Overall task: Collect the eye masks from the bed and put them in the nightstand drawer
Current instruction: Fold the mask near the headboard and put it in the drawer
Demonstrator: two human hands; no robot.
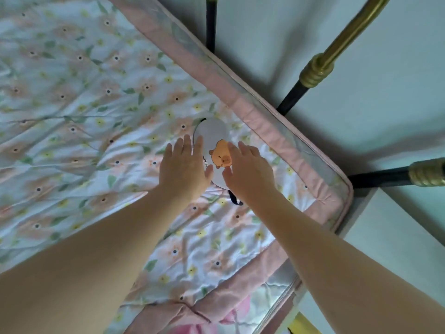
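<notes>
The eye mask [212,143] lies flat on the bed [72,104], close to its right edge and near the far corner, with the pink quilted border [262,116] just beyond it. Open quilt stretches wide to the left of it; to the right the room ends quickly at that border. My left hand [184,165] is spread, fingers straight, its fingertips on the mask's left side. My right hand [248,167] is spread too, lying over the mask's right side. The mask is a smooth, pale, rounded oval printed with an orange cartoon animal, and a dark strap [234,200] loops out from under my right wrist. The quilt is soft, wrinkled, stitched with peach and yellow flowers. Past the edge stand dark bed-frame bars with brass fittings [315,71], and a white nightstand [395,227] sits against the bed's right corner.
</notes>
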